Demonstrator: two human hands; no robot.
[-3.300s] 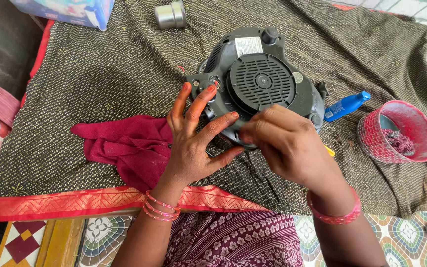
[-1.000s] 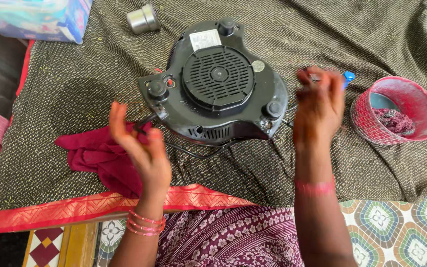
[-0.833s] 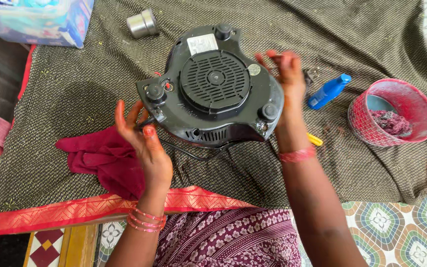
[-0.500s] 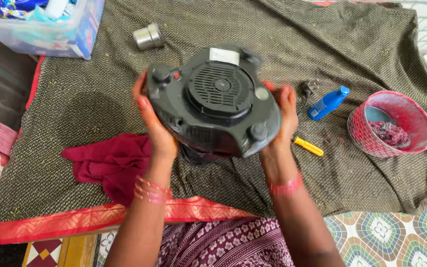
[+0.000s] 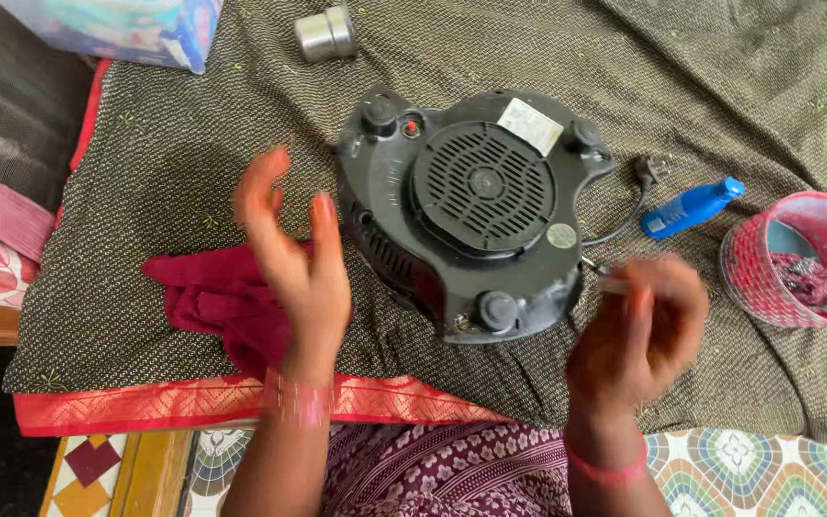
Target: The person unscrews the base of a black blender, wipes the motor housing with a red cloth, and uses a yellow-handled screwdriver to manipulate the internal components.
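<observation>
A black appliance base (image 5: 476, 211) lies upside down on a dark olive cloth (image 5: 145, 163), its round vent grille and rubber feet facing up. My left hand (image 5: 294, 258) hovers just left of it, blurred, fingers apart and holding nothing. My right hand (image 5: 638, 330) is at the base's lower right corner, fingers curled around a thin pale tool (image 5: 610, 284) that is too blurred to name. The base's black cord and plug (image 5: 648, 172) trail out to the right.
A maroon rag (image 5: 212, 297) lies under my left hand. A blue bottle (image 5: 691, 208) and a pink mesh basket (image 5: 796, 258) sit to the right. At the back are a steel cup (image 5: 325, 33) and a plastic box (image 5: 117, 29).
Both hands held the base lifted and tilted half a second ago; it now lies flat on the cloth. Both hands have let go and moved off, the right one to its lower right corner.
</observation>
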